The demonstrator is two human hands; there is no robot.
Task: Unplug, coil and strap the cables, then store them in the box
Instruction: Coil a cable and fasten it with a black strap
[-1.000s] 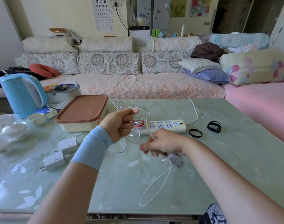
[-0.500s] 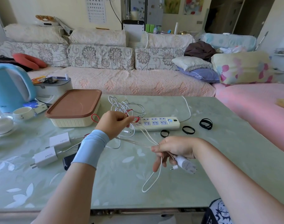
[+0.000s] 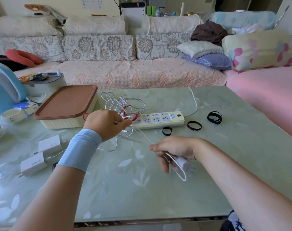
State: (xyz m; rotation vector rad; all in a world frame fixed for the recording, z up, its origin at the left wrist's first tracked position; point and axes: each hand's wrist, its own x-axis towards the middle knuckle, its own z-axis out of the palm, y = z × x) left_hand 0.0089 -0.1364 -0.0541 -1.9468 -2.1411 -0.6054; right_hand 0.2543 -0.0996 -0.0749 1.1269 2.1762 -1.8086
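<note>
Drawing in slack, the right hand (image 3: pixel 173 150) grips the charger (image 3: pixel 183 164) and a now shorter cable (image 3: pixel 179 170) loop over the tabletop (image 3: pixel 125 189), the left hand (image 3: pixel 107 124) pinching strands beside the strip (image 3: pixel 158 120), so coiling seems to be advancing

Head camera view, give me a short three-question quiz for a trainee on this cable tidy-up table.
1. True or false: the box has its lid off.
2. Which hand holds the white plug: A, left; B, right; C, neither?
3. How many white chargers lie on the table beside the blue sleeve?
Key: 1 false; 2 B, the right hand; 3 two.
</note>
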